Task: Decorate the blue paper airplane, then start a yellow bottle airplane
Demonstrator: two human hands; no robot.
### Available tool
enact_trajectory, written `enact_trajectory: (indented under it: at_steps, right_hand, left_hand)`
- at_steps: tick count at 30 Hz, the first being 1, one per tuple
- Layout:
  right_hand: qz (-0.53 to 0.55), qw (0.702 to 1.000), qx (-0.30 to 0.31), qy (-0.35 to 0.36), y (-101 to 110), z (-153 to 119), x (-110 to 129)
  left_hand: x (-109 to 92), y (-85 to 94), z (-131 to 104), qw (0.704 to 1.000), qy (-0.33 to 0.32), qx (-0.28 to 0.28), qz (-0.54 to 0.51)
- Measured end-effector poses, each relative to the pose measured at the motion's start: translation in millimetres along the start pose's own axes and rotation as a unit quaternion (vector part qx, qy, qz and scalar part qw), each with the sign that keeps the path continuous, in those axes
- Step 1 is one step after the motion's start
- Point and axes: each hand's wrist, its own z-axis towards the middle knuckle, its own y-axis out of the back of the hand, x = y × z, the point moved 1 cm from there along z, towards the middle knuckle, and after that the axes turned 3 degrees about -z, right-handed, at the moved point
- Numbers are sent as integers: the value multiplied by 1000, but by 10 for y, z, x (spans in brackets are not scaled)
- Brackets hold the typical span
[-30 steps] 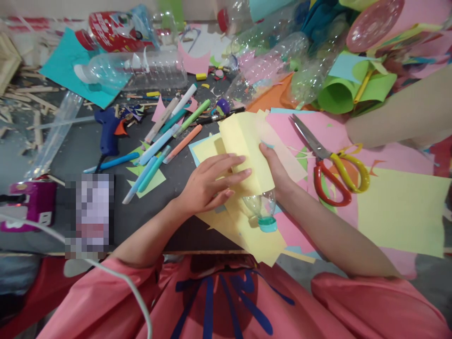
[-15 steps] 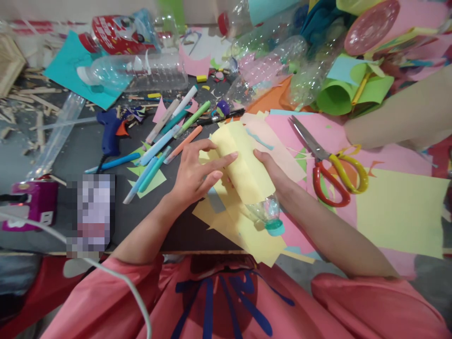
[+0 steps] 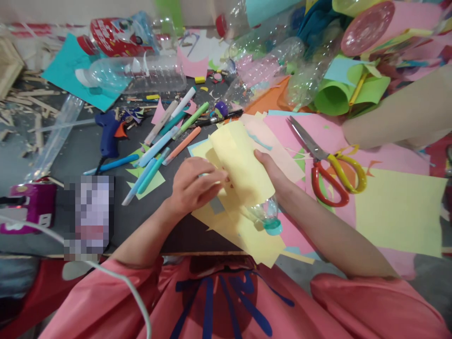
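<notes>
Pale yellow paper (image 3: 243,162) curves around a clear plastic bottle whose green cap (image 3: 273,227) points toward me. My right hand (image 3: 270,172) grips the wrapped bottle from its right side, with the thumb near the paper and the other fingers hidden beneath. At the left edge of the paper, my left hand (image 3: 199,182) has its fingers bent together, the tips against that edge. Whether they pinch the paper is unclear. More yellow paper (image 3: 261,245) lies under the bottle.
Scissors (image 3: 319,157) lie right of the bottle on pink paper. Markers (image 3: 158,143), a blue glue gun (image 3: 108,134) and a pixelated phone-like object (image 3: 93,214) are at left. Plastic bottles (image 3: 141,73) lie behind. Another person's arm (image 3: 399,113) reaches in from the right.
My left hand's fingers have moved off the paper's top surface to its left edge and curled together. The paper's left edge appears lifted a little. My right hand keeps its hold.
</notes>
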Motion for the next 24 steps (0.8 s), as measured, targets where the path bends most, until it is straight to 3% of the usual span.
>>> enact_trajectory:
  at_steps: [3,5,9,14,20,24]
  right_hand:
    - [10,1000,13,-14,12,-3,21]
    - [24,999,4,-21,15,-3,35]
    - [8,1000,-16,-23,14,11,32]
    - [-26,996,-43,70,2,32,-10]
    - [-75,990,-52,103,4,32,-22]
    - [-97,988,-56,107,22,24,-28]
  left_hand:
    - [-35,-9,24,999,-27,-46,8]
    - [-40,-20,66,997,-28,-47,50]
    - [-66,-45,119,991,-52,-10,120]
    - [-98,-34,95,987,-130,59,73]
    - [3,14,88,995,-41,64,62]
    - [4,16,74,996,-47,60,49]
